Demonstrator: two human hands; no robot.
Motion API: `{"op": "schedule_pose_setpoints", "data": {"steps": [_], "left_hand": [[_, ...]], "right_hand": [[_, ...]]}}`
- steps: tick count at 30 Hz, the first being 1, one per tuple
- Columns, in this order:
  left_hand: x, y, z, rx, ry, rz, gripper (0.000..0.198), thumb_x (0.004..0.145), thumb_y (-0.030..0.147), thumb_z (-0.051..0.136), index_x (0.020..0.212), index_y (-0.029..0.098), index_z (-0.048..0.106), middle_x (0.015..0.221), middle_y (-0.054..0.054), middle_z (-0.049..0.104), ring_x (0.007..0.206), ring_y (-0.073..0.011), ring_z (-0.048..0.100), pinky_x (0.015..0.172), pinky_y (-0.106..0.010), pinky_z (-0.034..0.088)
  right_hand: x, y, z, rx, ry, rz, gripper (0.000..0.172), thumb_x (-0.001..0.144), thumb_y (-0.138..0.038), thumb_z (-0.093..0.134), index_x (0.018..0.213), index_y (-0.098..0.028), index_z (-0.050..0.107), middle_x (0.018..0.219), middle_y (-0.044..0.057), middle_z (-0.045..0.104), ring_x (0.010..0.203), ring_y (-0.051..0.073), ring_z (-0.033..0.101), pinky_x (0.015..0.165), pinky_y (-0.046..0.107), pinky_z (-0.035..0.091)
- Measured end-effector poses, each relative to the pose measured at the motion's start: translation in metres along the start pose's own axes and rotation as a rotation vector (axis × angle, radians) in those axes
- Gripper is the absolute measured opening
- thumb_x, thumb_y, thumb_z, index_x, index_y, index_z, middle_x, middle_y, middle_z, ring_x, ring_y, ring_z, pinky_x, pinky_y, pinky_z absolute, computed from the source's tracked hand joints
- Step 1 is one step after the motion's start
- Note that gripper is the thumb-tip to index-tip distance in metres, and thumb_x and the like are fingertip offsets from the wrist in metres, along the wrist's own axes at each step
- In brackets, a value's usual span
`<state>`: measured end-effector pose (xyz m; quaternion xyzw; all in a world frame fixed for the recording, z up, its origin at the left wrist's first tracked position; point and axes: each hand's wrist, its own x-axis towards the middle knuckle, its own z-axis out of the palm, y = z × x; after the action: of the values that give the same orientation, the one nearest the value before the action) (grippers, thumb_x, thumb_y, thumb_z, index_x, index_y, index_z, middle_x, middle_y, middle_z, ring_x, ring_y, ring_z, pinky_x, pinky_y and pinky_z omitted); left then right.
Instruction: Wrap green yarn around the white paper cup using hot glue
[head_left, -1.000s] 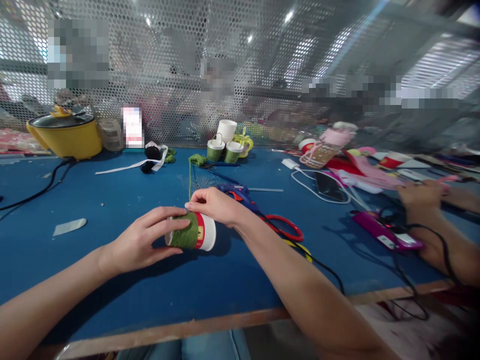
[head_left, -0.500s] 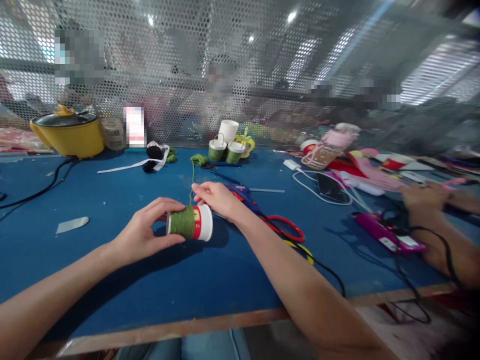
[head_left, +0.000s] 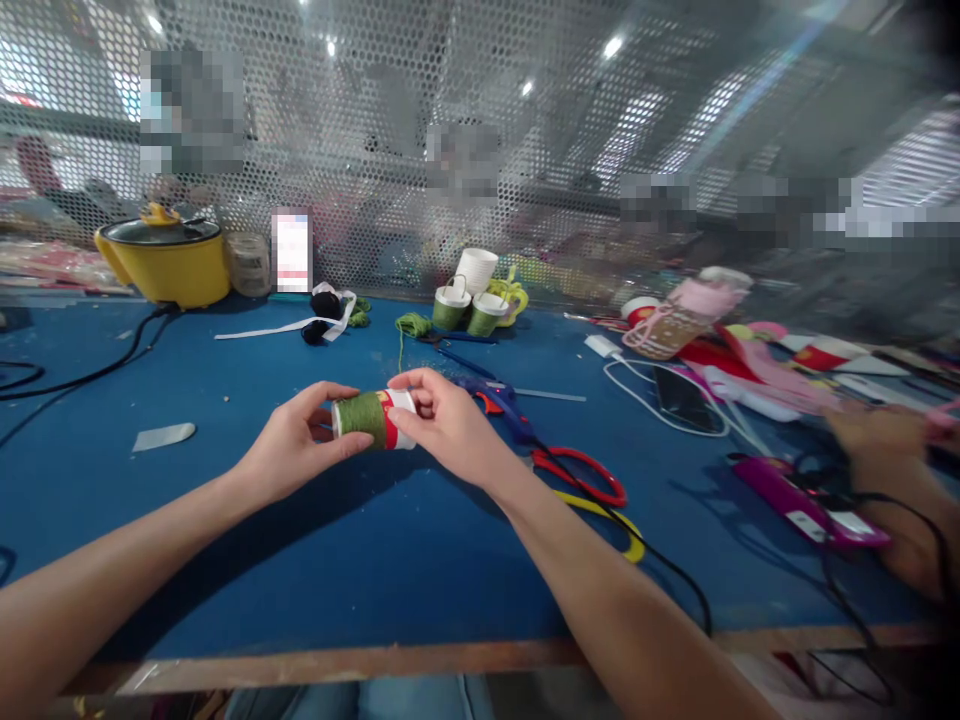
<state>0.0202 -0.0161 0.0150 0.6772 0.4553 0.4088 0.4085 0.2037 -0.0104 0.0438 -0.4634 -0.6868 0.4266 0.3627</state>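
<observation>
A paper cup [head_left: 386, 420] lies on its side between my hands, above the blue table. Green yarn [head_left: 361, 420] is wound round about half of it; the rest shows a red band and white. My left hand [head_left: 296, 435] grips the yarn-covered end, thumb below and fingers above. Around the white end closes my right hand [head_left: 442, 420], its thumb on the near side. A strand runs from beyond the cup up to a small ball of green yarn [head_left: 413, 325]. A blue glue gun [head_left: 506, 405] lies just right of my right hand.
Scissors with red and yellow handles [head_left: 585, 475] lie by my right forearm. Finished-looking green cups [head_left: 451, 308] stand at the back. A yellow pot [head_left: 169, 270] is back left. On the right are a phone [head_left: 682, 397], a purple power strip [head_left: 806, 500] and another person's hand [head_left: 874, 440].
My right hand has gone from the yarn strand at the cup's far side to gripping its white end. My left hand still holds the cup. The view has shifted slightly.
</observation>
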Motion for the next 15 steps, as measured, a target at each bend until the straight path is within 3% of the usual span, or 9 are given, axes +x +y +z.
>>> {"op": "schedule_pose_setpoints", "data": {"steps": [15], "left_hand": [[-0.0005,-0.0088,-0.0005,0.107,0.024,0.094,0.046,0.068,0.043,0.067,0.103,0.016,0.054,0.088,-0.007,0.066,0.073,-0.0216,0.065,0.067,-0.039,0.054]], "right_hand": [[0.0034,0.003,0.0033,-0.093,0.018,0.047,0.022,0.073,-0.023,0.058,0.093,-0.019,0.049,0.078,0.004,0.064,0.068,0.016,0.061,0.061,0.029,0.049]]}}
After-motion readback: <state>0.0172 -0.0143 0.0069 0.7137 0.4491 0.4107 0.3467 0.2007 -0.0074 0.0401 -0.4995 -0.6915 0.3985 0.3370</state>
